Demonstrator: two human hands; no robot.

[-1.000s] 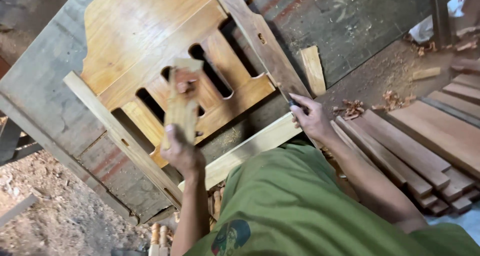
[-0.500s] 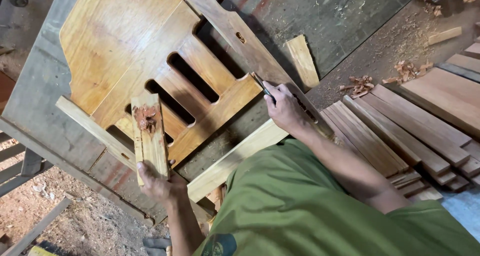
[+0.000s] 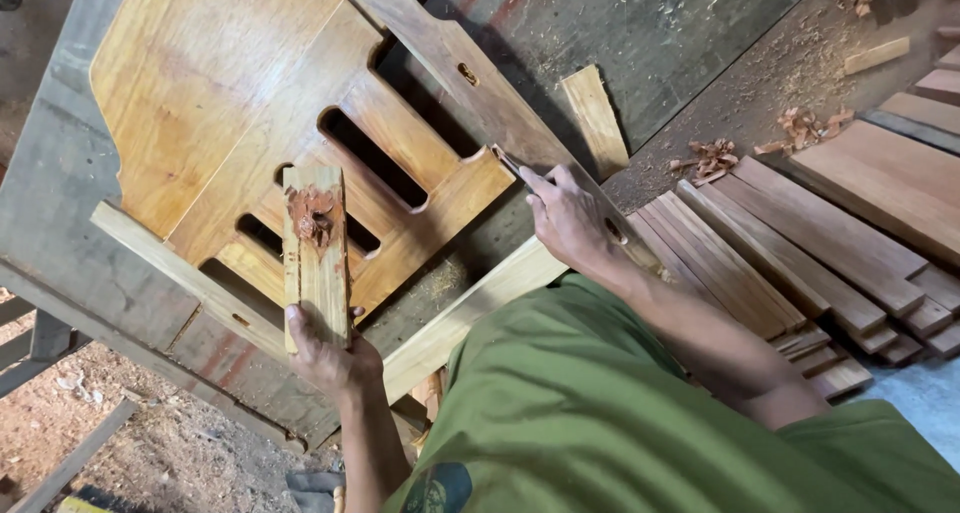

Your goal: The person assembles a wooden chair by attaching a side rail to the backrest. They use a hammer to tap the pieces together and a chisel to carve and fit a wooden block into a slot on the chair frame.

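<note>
A worn grey table (image 3: 60,203) carries a slotted wooden panel (image 3: 200,83) in a sawdust-strewn workshop. Since a second ago, the left hand (image 3: 325,358) has drawn its small wood block (image 3: 315,258) lower; fingers grip its bottom end, reddish paste facing up. The right hand (image 3: 570,218) pinches a thin blade (image 3: 510,161) against the panel's edge. The blade tip is hard to make out.

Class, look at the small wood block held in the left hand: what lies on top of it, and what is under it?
A reddish-brown lump sits on the block. Under it lies the slotted panel; the part beneath the block is covered. The left hand holds its lower end.
</note>
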